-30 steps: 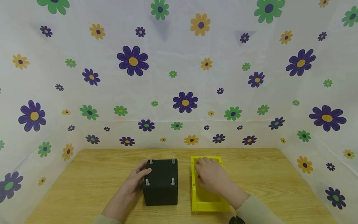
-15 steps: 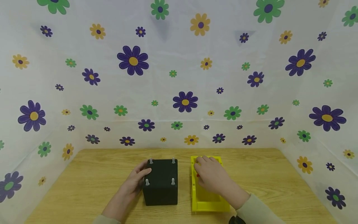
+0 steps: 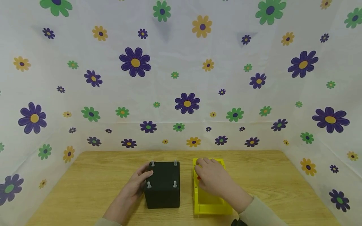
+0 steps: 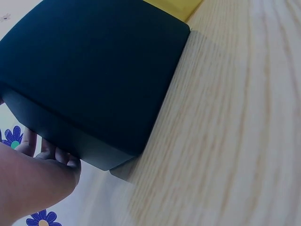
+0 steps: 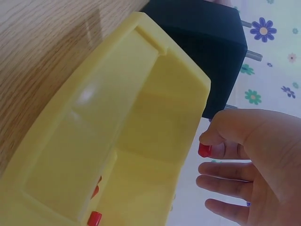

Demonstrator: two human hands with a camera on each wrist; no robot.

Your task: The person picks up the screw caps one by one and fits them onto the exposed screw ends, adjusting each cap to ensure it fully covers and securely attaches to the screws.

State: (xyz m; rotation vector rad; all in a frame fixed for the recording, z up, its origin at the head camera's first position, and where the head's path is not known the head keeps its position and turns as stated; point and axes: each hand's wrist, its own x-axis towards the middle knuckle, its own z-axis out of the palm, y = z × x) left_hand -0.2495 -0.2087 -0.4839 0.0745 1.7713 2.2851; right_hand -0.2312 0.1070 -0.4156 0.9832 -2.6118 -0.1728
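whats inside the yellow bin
In the yellow bin, the right wrist view shows small red pieces, some partly hidden. In the head view the right hand, pinching another red piece, covers much of the far end, hiding what lies there.

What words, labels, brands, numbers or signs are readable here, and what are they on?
None: no readable lettering, number or sign shows.
The black box and yellow bin look plain where visible.
The cloth bears only printed flowers.
The red piece in the right hand: too small to tell.
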